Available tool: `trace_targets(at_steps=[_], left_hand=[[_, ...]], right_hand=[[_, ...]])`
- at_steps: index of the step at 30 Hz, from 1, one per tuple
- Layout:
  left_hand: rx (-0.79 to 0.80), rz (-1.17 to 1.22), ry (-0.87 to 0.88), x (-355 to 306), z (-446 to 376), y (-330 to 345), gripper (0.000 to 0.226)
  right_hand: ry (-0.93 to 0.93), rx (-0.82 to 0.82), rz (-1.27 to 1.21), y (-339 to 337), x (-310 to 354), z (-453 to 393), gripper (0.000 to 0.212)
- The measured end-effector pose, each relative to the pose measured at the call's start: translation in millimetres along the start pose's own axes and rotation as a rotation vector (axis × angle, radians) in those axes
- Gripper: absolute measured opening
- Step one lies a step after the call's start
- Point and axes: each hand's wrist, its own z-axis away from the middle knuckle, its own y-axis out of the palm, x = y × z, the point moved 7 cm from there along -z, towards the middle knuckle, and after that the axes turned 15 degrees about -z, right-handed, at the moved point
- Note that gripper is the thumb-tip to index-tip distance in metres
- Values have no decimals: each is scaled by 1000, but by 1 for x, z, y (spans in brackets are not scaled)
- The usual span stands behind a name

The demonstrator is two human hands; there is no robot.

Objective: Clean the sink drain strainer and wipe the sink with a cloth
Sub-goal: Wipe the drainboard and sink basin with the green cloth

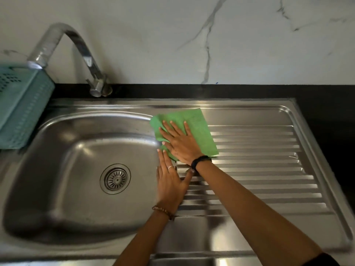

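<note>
A green cloth (194, 120) lies flat on the steel ledge between the sink basin (57, 169) and the ribbed drainboard (259, 162). My right hand (180, 143) presses on the cloth with straight, spread fingers. Just below it, my left hand (170, 183) rests flat on the basin's right rim, fingertips touching the cloth's lower edge. The round metal drain strainer (115, 178) sits in the drain hole at the basin's bottom, left of my left hand.
A curved steel tap (76, 47) rises behind the basin at the back left. A teal plastic basket (21, 106) stands on the left counter against the basin's edge. Black counter (326, 112) borders the drainboard, with a white marble wall (192, 39) behind.
</note>
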Motion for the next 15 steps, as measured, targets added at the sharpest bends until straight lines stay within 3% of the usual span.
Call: trace_targets(at_steps=[6,11,15], left_hand=[[-72,-78,-170,0,19,-3,102],[-157,-133,-92,-48,37,6,96],[-70,-251,125,-119,31,37,87]], right_hand=[[-292,94,-21,3,4,24,52],[-197,-8,-179,-21,-51,75,49],[-46,-96,-249,-45,-127,130,44]])
